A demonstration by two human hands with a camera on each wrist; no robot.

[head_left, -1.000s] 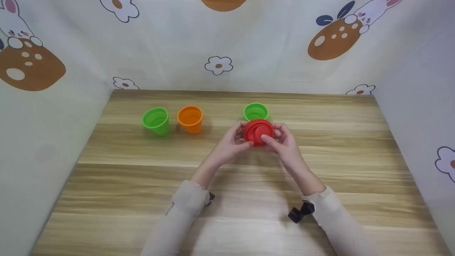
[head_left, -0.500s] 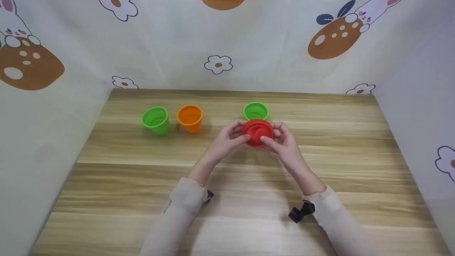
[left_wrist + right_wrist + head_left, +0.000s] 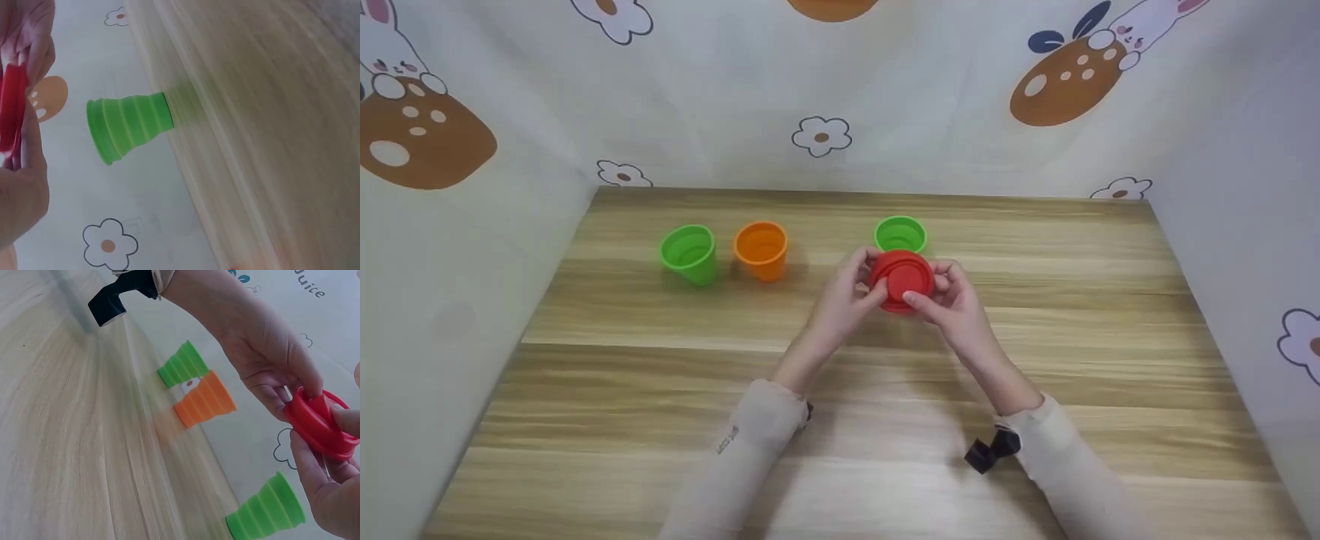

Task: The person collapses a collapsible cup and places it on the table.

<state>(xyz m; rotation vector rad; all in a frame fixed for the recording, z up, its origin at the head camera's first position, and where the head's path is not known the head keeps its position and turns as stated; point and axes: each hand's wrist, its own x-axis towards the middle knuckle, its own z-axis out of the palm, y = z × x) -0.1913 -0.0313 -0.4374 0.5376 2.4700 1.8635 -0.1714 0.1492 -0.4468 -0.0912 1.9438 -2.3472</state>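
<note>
A red collapsible cup (image 3: 909, 280), folded down to a thick disc, is held above the table between both hands. My left hand (image 3: 838, 306) pinches its left side, thumb on the face and fingers behind. On the other side my right hand (image 3: 962, 309) grips the rim, its thumb pressing near the lower middle of the face. In the right wrist view the folded red cup (image 3: 320, 424) shows its raised rings, with fingers around it. Directly behind the cup stands a green ribbed cup (image 3: 901, 231), its lower part hidden in the head view.
An orange cup (image 3: 762, 251) and another green cup (image 3: 689, 255) stand upright to the left on the wood-grain table (image 3: 607, 390). Patterned cloth walls (image 3: 720, 97) enclose the table at the back and sides. Dark camera mounts (image 3: 992, 448) sit at the wrists.
The thumbs have shifted over the red cup's face, the left thumb moving further in. The cup has turned and tilted slightly between the hands. The standing cups have stayed put.
</note>
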